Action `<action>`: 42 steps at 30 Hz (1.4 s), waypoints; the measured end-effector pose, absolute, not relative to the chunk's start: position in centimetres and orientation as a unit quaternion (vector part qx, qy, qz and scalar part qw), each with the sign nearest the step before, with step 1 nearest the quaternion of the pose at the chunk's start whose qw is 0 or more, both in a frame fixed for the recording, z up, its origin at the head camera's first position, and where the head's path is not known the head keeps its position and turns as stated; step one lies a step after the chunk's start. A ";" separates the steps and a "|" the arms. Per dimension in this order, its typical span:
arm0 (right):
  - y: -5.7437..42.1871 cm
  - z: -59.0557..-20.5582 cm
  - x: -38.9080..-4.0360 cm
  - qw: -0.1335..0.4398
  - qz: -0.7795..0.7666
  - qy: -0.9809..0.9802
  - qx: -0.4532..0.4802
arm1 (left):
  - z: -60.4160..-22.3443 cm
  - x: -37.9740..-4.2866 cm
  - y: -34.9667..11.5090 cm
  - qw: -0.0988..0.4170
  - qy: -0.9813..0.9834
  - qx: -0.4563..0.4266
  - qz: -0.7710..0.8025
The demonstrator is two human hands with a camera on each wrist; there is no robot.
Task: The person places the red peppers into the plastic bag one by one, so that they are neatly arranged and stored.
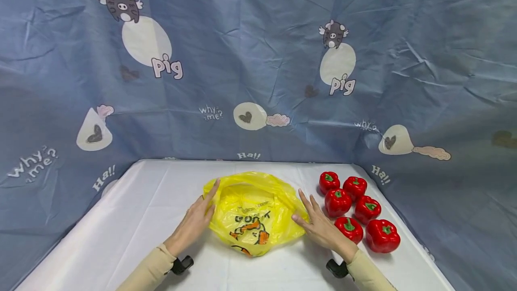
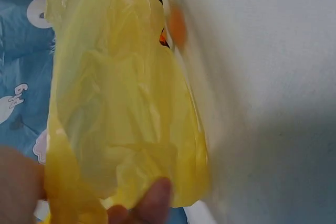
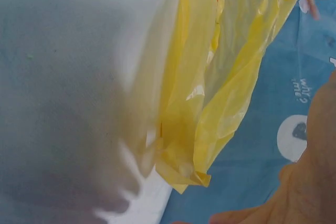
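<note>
I'm seeing the bag sitting at the lower centre of the frame, between the left hand and right hand, both spread at its sides.

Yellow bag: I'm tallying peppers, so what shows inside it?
Inside the yellow bag, the head view shows only its creased plastic. Folds cover its deepest part, so whatever might lie there cannot be seen. Six red peppers sit outside.
</note>
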State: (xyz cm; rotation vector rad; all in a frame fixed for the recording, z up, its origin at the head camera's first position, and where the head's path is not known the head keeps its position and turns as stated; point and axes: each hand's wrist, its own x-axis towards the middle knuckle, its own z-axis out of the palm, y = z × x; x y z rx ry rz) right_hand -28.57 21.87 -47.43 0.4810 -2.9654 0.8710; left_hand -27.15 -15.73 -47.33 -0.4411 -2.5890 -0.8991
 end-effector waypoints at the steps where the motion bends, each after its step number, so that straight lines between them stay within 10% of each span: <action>1: 21.9 -47.4 -28.5 0.006 0.278 -0.948 0.152 | -47.3 -27.1 -15.6 0.166 -0.923 -0.157 -0.311; 9: 22.3 -47.6 -28.3 0.005 0.283 -0.946 0.155 | -48.0 -27.7 -14.5 0.056 -0.922 -0.131 -0.361; 42: 30.6 -43.1 -24.9 0.085 0.401 -0.901 0.143 | -47.3 -28.7 -15.4 0.004 -0.933 -0.117 -0.339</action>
